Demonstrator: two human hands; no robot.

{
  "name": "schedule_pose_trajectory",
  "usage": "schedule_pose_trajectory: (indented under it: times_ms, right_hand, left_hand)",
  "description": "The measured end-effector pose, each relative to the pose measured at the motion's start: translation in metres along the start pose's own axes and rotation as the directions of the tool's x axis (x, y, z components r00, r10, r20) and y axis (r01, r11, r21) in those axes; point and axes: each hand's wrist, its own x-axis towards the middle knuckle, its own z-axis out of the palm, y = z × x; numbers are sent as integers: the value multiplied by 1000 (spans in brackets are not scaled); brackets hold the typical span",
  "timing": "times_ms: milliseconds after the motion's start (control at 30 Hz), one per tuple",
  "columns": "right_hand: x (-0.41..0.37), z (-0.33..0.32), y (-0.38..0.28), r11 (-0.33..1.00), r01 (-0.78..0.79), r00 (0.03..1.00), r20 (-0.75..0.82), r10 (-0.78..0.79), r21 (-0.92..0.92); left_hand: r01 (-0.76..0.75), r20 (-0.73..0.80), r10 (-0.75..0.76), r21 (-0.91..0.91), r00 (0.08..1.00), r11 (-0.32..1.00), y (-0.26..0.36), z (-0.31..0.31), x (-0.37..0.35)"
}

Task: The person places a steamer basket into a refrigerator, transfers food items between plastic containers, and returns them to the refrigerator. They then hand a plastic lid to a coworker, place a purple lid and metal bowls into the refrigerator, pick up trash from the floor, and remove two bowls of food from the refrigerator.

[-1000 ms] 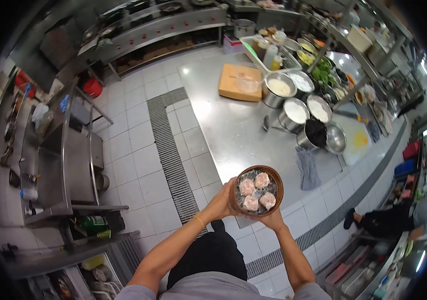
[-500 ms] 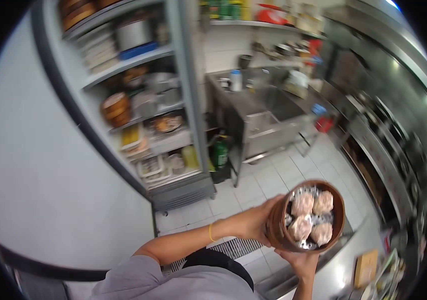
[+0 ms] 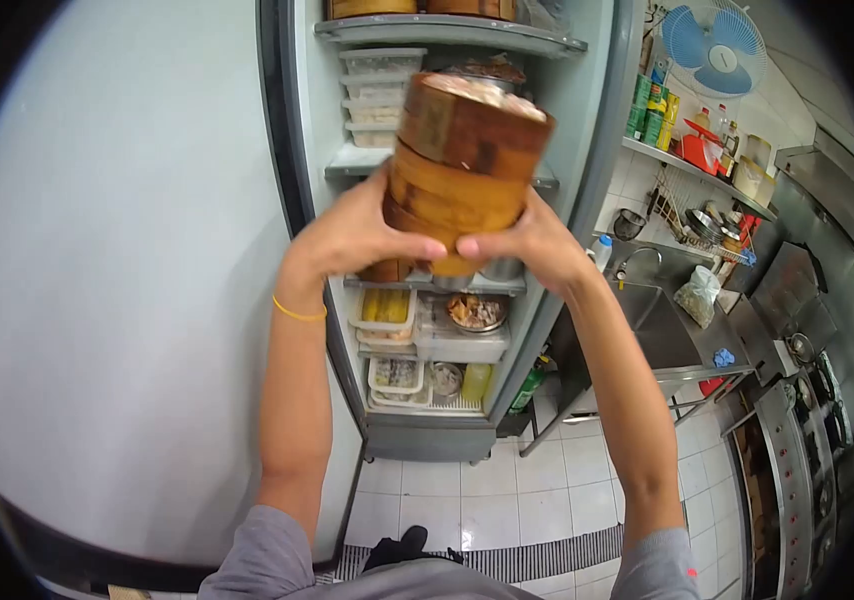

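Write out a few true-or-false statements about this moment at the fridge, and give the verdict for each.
1. Both the left hand and the right hand grip the bamboo steamer. True.
2. The fridge is closed. False: its door stands open and the stocked shelves show.
3. A yellow band circles the left wrist. True.
4. The blue fan stands on the floor. False: it sits high up, above the wall shelf.
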Motion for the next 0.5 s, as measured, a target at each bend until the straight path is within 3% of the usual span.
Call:
schedule_pose_trajectory:
  times_ms: [100, 333, 433, 500]
  right_hand:
    - [78, -10, 20, 997, 29, 997, 74, -23, -75]
    - [187, -15, 66, 997, -21, 992, 122, 30, -73]
    - [220, -16, 88, 996, -35, 988, 146, 47, -82]
    - [229, -10, 95, 992, -41, 995, 85, 52, -122]
  left_hand:
    - [2, -62, 1, 48, 998, 999, -39, -37, 34]
    - [10, -187, -22, -62, 982, 998, -113, -78, 82]
    - [60, -286, -74, -60, 955, 996, -126, -76, 88]
    - [230, -411, -215, -12, 886, 973, -132, -75, 93]
